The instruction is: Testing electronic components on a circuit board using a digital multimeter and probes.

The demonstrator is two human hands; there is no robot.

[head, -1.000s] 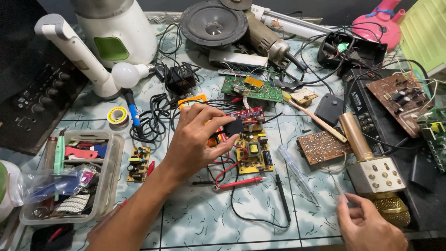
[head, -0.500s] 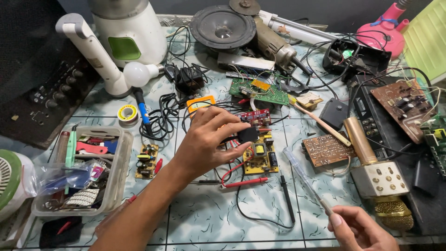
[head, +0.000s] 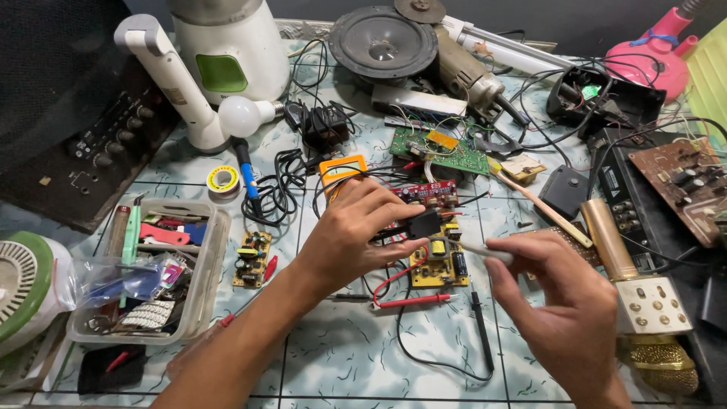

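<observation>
Right hand [head: 564,303] risen from lower counter edge, now pinching thin pale tool [head: 475,250] toward yellow board [head: 439,265] at counter centre. Left hand [head: 360,235] unmoved, gripping black part [head: 424,224] over board. Red probe [head: 413,301] just below.

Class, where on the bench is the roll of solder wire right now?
In the head view the roll of solder wire lies left of centre on the tiled table, beside the blue-handled tool and above the clear plastic box.
</observation>
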